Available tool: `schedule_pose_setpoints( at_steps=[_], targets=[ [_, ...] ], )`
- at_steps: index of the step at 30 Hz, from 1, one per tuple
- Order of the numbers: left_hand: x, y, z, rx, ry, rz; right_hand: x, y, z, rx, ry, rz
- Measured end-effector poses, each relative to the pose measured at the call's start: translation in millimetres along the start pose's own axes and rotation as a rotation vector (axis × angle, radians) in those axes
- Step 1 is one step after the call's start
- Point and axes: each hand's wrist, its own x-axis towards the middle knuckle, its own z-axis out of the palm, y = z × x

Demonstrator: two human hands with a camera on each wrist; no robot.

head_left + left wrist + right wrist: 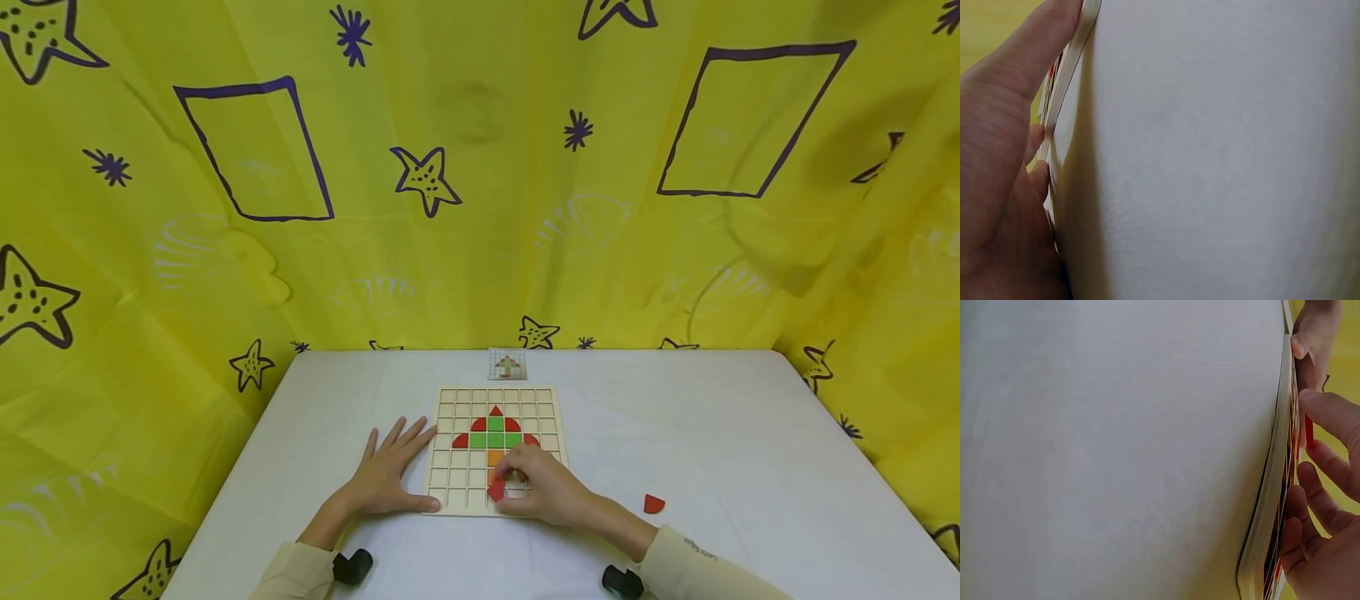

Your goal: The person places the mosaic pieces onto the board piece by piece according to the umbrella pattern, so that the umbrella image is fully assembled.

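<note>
A wooden grid board (459, 477) lies on the white table. Set in its cells are a red triangle (496, 411), red quarter-round pieces (461, 441), green squares (496, 439) and orange squares (495, 457). My right hand (551, 490) is over the board's lower right part, pinching a red piece (496, 490) between thumb and index finger at the bottom rows. Seen edge-on in the right wrist view, that red piece (1309, 431) is thin. With fingers spread, my left hand (386, 477) rests at the board's left side, its thumb at the near left corner.
Right of the board lies a loose red quarter-round piece (654, 504). Behind the board is a small pattern card (507, 364) with a similar coloured figure. A yellow patterned curtain (480, 267) stands around the back and sides of the white table (360, 375).
</note>
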Motion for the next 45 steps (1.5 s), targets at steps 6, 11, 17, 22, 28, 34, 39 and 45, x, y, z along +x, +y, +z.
schedule_pose_setpoints(
  at_steps=[6, 11, 17, 22, 28, 34, 39, 45],
  targets=[
    [2.2, -0.5, -1.6, 0.005, -0.050, -0.032, -2.3, -2.0, 1.9, -0.064, 0.018, 0.006],
    [2.0, -0.6, -2.9, 0.002, -0.053, -0.024, -2.0, -1.9, 3.3, -0.079, 0.030, 0.009],
    [1.1, -0.9, -3.5, 0.002, -0.043, -0.009, -1.6, -2.6, 4.5, -0.103, 0.041, 0.021],
    [0.7, -1.8, -3.3, -0.001, -0.040, -0.006, -0.5, -4.5, 4.8, -0.105, 0.042, 0.038],
    [0.2, -1.5, -2.8, -0.012, -0.028, -0.003, -0.3, -5.5, 4.8, -0.109, 0.057, 0.018],
    [-0.7, -1.3, -1.9, -0.018, -0.003, 0.017, -0.6, -5.3, 3.5, -0.112, 0.045, 0.005],
    [0.7, -1.2, -3.1, -0.013, -0.029, -0.001, -1.0, -4.9, 3.0, -0.113, 0.038, -0.023],
    [-0.9, -3.4, 0.4, -0.038, 0.027, 0.041, -2.3, -5.1, 2.9, -0.104, 0.041, -0.039]
  ],
)
